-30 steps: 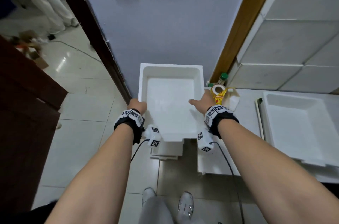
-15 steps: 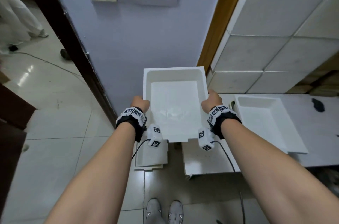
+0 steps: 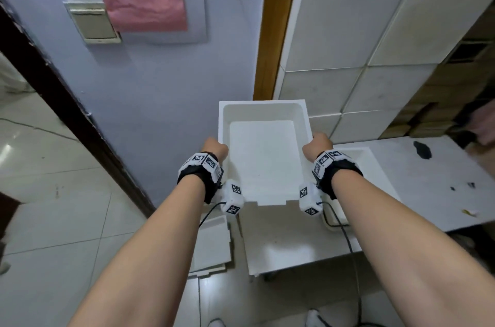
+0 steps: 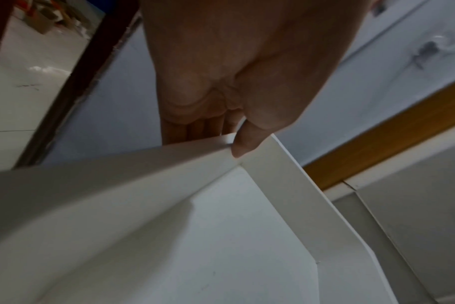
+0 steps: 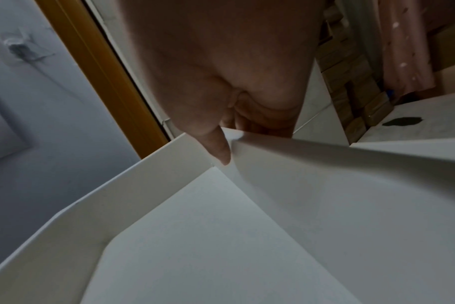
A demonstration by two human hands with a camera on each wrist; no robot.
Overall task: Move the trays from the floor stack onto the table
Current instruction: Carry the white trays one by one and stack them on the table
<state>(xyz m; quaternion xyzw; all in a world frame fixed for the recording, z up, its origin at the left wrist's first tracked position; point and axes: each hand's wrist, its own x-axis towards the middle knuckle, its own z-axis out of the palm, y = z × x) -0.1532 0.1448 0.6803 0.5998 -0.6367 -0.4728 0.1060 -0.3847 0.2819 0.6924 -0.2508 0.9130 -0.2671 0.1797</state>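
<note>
Above the table — tray gripped between both hands.

Left hand fingers hidden under tray; same for right hand. Second tray on table partly covered by right forearm. Floor stack half hidden behind left arm. Shoes cut by bottom edge.
</note>
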